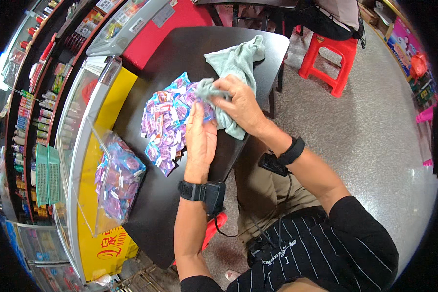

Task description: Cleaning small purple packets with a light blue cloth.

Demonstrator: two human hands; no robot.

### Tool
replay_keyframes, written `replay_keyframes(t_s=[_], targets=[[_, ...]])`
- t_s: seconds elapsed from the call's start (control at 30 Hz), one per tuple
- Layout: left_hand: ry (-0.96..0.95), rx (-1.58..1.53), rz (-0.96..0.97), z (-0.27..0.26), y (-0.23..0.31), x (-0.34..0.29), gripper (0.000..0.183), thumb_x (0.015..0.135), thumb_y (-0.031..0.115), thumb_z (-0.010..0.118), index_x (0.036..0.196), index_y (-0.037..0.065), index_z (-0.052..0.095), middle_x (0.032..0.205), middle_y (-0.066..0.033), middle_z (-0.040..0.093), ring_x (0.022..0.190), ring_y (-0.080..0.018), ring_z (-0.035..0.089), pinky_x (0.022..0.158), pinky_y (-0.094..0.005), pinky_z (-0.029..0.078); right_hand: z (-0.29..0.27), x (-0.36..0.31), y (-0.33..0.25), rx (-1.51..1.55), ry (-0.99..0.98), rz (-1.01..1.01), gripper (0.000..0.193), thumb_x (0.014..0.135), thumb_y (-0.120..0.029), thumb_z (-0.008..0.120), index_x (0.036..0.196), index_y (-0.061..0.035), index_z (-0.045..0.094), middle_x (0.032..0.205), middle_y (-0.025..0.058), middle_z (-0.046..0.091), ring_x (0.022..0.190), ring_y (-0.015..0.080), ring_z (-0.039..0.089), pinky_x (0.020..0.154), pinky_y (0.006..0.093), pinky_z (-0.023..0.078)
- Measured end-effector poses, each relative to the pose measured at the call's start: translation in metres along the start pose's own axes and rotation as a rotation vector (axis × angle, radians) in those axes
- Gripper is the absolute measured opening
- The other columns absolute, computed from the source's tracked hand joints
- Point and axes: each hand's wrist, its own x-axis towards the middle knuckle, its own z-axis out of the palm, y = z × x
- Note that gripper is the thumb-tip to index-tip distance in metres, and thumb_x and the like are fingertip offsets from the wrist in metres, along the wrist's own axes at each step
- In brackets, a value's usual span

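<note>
My left hand (201, 138) pinches a small purple-and-blue packet (208, 114), partly hidden by the fingers. My right hand (243, 104) grips the bunched end of a pale green cloth (236, 63), pressing it near the top of that packet. The rest of the cloth trails over the right side of the dark table (190, 41). Beside my left hand lies a loose heap of similar small packets (163, 121), purple, blue and white.
A clear plastic box (119, 182) holding more such packets stands at the table's left edge, by a yellow-fronted display case (95, 204). Shelves of goods (46, 102) line the left. A red stool (328, 61) with a person on it stands at the far right.
</note>
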Motion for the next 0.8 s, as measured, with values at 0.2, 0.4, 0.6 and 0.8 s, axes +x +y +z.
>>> replay_keyframes(t_s=[0.2,0.4,0.6,0.8], targets=[[-0.017,-0.051,-0.025,0.009,0.008,-0.005,0.041,0.105,0.03,0.047,0.139,0.006,0.046,0.127,-0.0015,0.056,0.115,-0.0109,0.053,0.098,-0.0293,0.045,-0.004,-0.004,-0.009,0.05,-0.214,-0.069,0.026,0.078,-0.004,0.073,0.103,-0.0014,0.065,0.091,0.0096,0.056,0.086,0.0223,0.058,0.077,0.0313,0.046],[0.099,0.093,-0.037,0.012,0.006,-0.01,0.046,0.1,0.018,0.057,0.141,0.001,0.043,0.126,-0.0011,0.056,0.113,-0.0075,0.053,0.093,-0.0255,0.047,-0.002,0.0,-0.006,-0.035,0.024,0.057,0.022,0.09,-0.012,0.065,0.104,0.0028,0.058,0.092,0.0132,0.057,0.085,0.0251,0.057,0.077,0.0331,0.046],[0.034,0.01,0.157,0.002,0.003,-0.003,0.017,0.101,0.016,0.056,0.117,0.011,0.057,0.113,0.001,0.062,0.103,-0.0084,0.059,0.09,-0.0253,0.049,-0.005,0.002,0.0,0.099,0.001,0.061,0.031,0.093,-0.024,0.064,0.095,0.0056,0.056,0.09,0.019,0.055,0.082,0.0325,0.056,0.073,0.0384,0.045],[0.067,0.105,0.165,-0.005,0.0,-0.003,0.017,0.1,0.016,0.058,0.116,0.012,0.057,0.105,0.0037,0.06,0.094,-0.005,0.056,0.085,-0.0239,0.049,-0.013,0.002,-0.013,0.063,-0.244,0.029,0.037,0.088,-0.029,0.072,0.094,0.0052,0.058,0.087,0.0122,0.055,0.081,0.0196,0.053,0.072,0.0342,0.044]])
